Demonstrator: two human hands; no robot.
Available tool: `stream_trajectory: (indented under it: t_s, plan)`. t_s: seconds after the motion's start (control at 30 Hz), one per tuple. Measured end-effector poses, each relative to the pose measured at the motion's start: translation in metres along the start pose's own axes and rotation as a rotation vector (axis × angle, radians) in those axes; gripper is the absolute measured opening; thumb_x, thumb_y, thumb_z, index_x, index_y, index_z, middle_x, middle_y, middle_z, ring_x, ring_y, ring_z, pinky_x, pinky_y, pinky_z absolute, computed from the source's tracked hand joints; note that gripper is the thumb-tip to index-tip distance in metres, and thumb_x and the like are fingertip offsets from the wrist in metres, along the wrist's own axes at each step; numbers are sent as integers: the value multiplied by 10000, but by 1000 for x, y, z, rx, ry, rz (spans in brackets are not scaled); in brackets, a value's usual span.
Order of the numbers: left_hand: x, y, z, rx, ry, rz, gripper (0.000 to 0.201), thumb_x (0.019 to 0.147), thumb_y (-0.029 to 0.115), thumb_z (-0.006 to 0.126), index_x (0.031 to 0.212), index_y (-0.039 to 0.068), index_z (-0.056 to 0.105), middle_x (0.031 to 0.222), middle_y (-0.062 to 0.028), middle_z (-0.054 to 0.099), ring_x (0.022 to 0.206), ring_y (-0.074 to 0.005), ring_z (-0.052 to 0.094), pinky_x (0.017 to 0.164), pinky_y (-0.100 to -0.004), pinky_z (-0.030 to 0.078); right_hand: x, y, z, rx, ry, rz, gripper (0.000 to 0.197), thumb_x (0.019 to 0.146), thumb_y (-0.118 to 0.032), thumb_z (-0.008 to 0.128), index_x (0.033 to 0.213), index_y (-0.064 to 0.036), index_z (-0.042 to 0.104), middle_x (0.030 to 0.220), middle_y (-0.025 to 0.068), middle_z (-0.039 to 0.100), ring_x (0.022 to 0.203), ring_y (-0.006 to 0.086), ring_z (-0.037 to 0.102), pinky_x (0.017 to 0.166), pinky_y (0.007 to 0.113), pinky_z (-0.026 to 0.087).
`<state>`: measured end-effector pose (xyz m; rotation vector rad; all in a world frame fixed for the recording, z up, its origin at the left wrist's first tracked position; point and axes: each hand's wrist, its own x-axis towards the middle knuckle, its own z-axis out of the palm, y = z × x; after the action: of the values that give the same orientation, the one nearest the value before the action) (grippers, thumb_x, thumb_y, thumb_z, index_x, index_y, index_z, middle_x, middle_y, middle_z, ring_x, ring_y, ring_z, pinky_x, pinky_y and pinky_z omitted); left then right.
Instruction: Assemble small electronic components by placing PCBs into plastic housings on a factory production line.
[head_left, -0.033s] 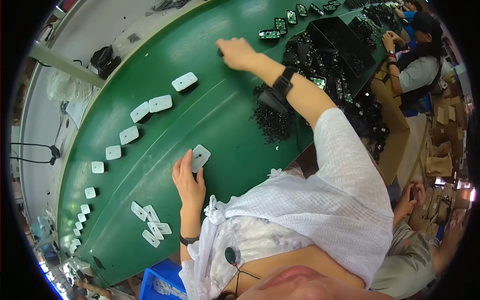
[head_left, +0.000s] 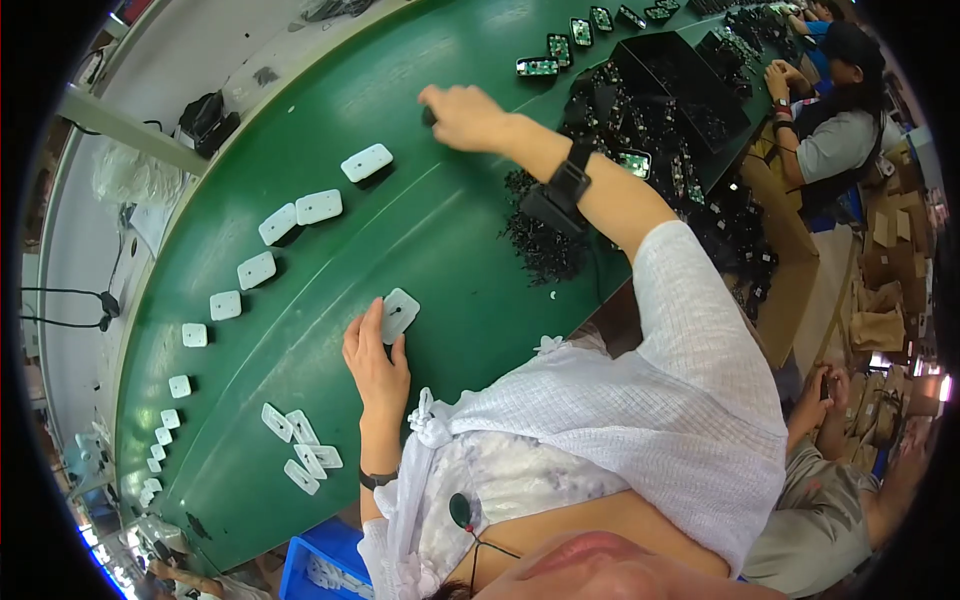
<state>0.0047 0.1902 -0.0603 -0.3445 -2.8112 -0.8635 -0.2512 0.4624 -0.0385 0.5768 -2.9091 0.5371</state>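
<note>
From here I see the left hand (head_left: pixel 374 360) gripping a flat, rounded white plastic plate (head_left: pixel 402 312) on the green tabletop (head_left: pixel 450 235), the right hand (head_left: pixel 468 118) curled around a small dark piece (head_left: pixel 430 116). I judge the lined-up white rounded blocks (head_left: pixel 319 206) done, the loose slim white plates (head_left: pixel 312 461) left.

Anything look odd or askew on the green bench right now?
A small white scrap lies alone beside the loose black pieces; two white cases sit bunched together, unlike their more spaced neighbours.
</note>
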Motion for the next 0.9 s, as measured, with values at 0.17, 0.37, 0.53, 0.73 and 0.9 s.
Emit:
stream_trajectory:
  t_s: [0.17, 0.37, 0.53, 0.73, 0.9]
  plan:
    - [2, -2, 2, 84, 17, 86, 592, 749, -19, 670, 1311, 86, 518, 1237, -128, 570, 1163, -342, 495, 1017, -444, 368, -59, -64, -5, 531, -456, -259, 374, 815, -226, 610, 1149, -67, 558, 976, 146, 649, 905, 303, 621, 807, 398, 486]
    - [7, -6, 6, 49, 64, 73, 565, 738, -28, 660, 1281, 80, 545, 1234, -131, 566, 1150, -346, 501, 1006, -440, 379, -79, -71, 21, 240, -157, -316, 337, 836, -273, 659, 1117, -90, 628, 1040, 108, 621, 1023, 313, 566, 880, 401, 464]
    - [17, -8, 16, -64, 102, 147, 594, 703, -80, 647, 1271, 51, 533, 1207, -132, 579, 1118, -356, 516, 957, -432, 424, -105, -73, 7, 148, -119, -317, 416, 787, -174, 714, 1176, -86, 595, 1082, 113, 589, 1032, 324, 540, 893, 405, 461]
    - [12, -8, 12, -205, 127, 49, 613, 725, -101, 640, 1303, 49, 500, 1275, -130, 557, 1173, -335, 510, 1002, -414, 420, -113, -90, 0, 293, -85, -333, 418, 795, -50, 672, 1201, -55, 570, 1135, 125, 605, 1062, 320, 552, 909, 389, 469]
    - [9, -14, 0, -363, 151, -46, 591, 759, -167, 547, 1303, 64, 526, 1353, -129, 526, 1242, -313, 501, 1027, -383, 428, -120, -127, 6, 387, -217, -510, 412, 765, -11, 676, 1166, -47, 591, 1144, 85, 625, 1053, 295, 564, 898, 374, 483]
